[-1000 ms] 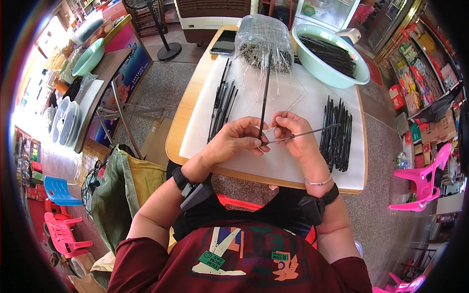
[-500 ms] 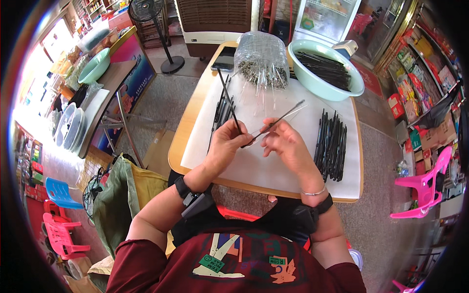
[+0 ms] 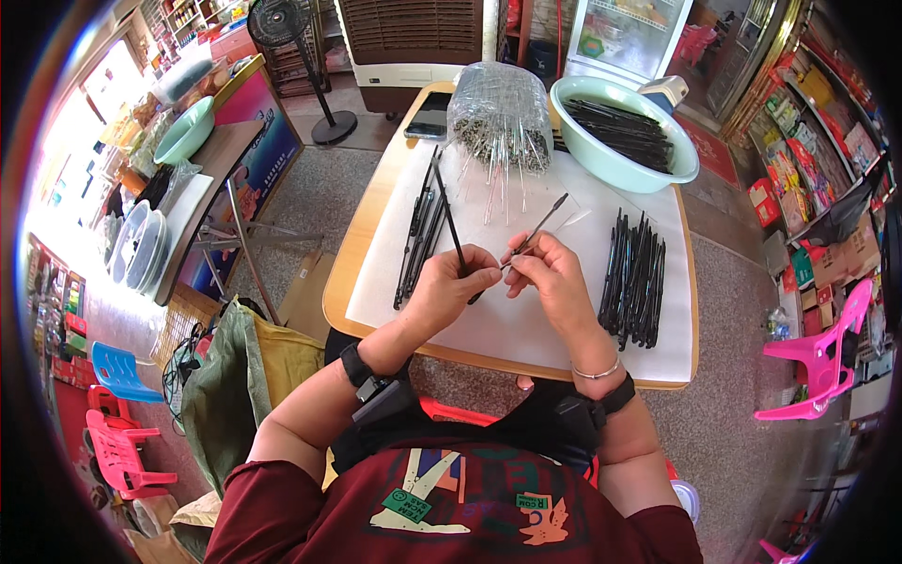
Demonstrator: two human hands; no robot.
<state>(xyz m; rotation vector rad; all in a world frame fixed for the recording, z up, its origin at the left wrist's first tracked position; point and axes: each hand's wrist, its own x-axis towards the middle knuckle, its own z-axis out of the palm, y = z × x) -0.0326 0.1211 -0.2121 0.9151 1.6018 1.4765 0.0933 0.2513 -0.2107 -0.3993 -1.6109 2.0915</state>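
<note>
Left hand pinches black tube, held above white sheet. Right hand pinches thin refill at lower end. Judgement: keep tube steady, align refill tip with tube mouth, feed straight, no bending.

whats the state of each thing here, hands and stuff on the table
left hand: closed on thin black tube
right hand: pinching thin silver rod
pale green plastic basin: holds black tubes
clear plastic bag of silver rods: open, rods spilling
dark phone: screen off
</note>
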